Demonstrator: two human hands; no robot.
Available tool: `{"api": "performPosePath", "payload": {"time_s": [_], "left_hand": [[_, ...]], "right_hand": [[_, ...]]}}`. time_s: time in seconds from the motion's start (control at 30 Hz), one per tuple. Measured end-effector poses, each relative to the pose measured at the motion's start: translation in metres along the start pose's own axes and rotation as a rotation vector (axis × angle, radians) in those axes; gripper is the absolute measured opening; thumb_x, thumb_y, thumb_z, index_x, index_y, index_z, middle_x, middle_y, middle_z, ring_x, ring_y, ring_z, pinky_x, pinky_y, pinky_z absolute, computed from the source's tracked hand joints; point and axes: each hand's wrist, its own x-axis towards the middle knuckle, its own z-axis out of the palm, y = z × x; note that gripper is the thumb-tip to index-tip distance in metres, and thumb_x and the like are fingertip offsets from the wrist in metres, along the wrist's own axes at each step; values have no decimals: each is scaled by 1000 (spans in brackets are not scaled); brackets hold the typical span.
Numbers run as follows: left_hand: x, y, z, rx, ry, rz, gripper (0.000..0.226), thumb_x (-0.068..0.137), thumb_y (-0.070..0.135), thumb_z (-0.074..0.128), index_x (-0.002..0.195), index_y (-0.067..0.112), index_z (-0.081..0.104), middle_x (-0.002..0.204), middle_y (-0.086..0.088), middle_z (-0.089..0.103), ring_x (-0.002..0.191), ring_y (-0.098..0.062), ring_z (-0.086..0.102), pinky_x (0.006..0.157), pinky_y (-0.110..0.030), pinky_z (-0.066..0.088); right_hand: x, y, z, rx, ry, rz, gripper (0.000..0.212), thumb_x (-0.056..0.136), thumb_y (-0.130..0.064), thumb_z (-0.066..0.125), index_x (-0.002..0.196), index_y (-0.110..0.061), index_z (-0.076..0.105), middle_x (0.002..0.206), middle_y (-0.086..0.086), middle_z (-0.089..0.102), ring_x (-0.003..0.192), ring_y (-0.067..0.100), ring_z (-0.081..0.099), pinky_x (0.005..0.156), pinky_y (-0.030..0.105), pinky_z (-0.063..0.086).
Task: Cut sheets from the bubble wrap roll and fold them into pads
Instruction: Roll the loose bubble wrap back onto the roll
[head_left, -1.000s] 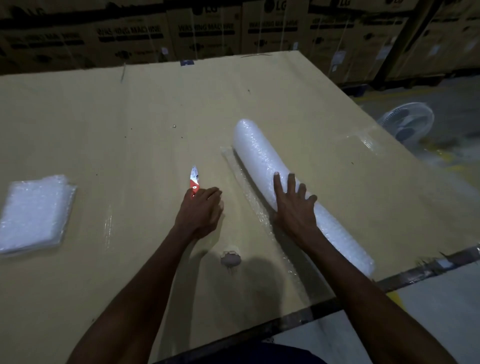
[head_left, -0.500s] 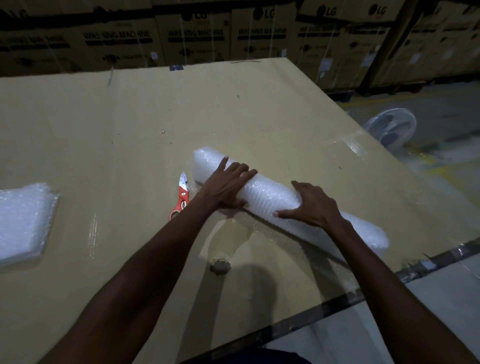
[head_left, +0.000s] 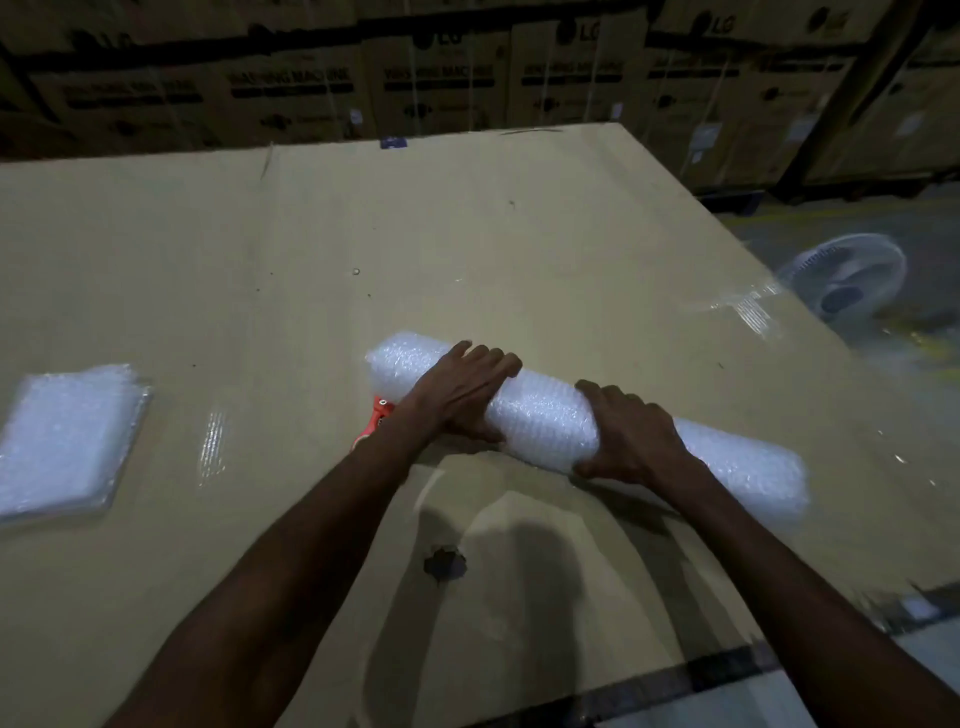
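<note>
Both hands — left hand (head_left: 460, 392), right hand (head_left: 631, 434) — curl over the bubble wrap roll (head_left: 545, 415), gripping it.

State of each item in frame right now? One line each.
bubble wrap roll: lying on the cardboard-covered table, gripped by both hands.
left hand: fingers curled over the roll near its left end.
right hand: fingers curled over the roll's middle.
scissors: lying on the table, untouched, mostly hidden behind the left forearm.
folded pads: stacked flat at the left.
fan: on the floor, blurred; running or not, cannot tell.
</note>
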Motion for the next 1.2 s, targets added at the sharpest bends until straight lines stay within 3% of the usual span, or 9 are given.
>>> {"api": "performPosePath", "payload": {"time_s": [0.1,0.2,0.33,0.63,0.87,1.0,1.1,1.2], "left_hand": [[-4,-11,9,5,77,-112,102,54,71,75,134,18,41,124,-5,55,110,-27,53,100,-43,36],[-16,-34,15,43,68,-198,114,54,63,81,147,17,34,141,-9,48,126,-30,47,107,-50,35],[-30,-64,18,77,19,-347,110,68,55,79,156,20,23,157,-13,32,143,-33,32,115,-53,26],[-32,-128,30,49,23,-553,108,69,53,81,156,23,24,157,-13,33,145,-34,30,114,-58,24],[-29,-142,42,32,57,-515,110,68,52,80,156,24,20,157,-11,32,145,-34,28,114,-57,22],[-28,-143,38,26,36,-517,115,68,64,73,158,25,14,161,-10,24,149,-32,20,116,-60,14],[-25,-140,28,7,48,-495,113,71,72,63,158,23,11,162,-10,22,150,-31,15,115,-63,8],[-22,-135,16,-27,79,-475,106,76,73,50,158,20,11,162,-9,22,151,-30,12,115,-65,6]], "right_hand": [[23,-5,1,-98,177,-90,103,56,-46,70,147,-23,28,133,3,52,112,28,53,98,48,40],[62,-9,-3,-144,218,-171,107,54,-40,77,148,-16,33,136,9,52,120,32,51,105,57,34],[119,-24,-8,-204,204,-274,111,51,-42,83,148,-14,36,138,10,52,123,33,50,105,59,31],[209,-65,-12,-219,188,-387,107,57,-35,83,150,-13,35,145,10,48,131,34,46,108,62,28],[221,-66,-8,-221,194,-417,106,60,-43,81,149,-12,33,145,13,47,130,35,45,107,61,31],[223,-67,-15,-253,154,-415,117,56,-56,82,152,-12,29,149,14,44,134,36,42,107,65,29],[220,-68,-25,-274,148,-428,119,59,-77,65,153,-11,31,150,14,43,136,34,41,106,67,28],[212,-67,-37,-243,185,-440,114,67,-86,44,153,-12,31,153,13,41,140,33,39,108,67,28]]}}
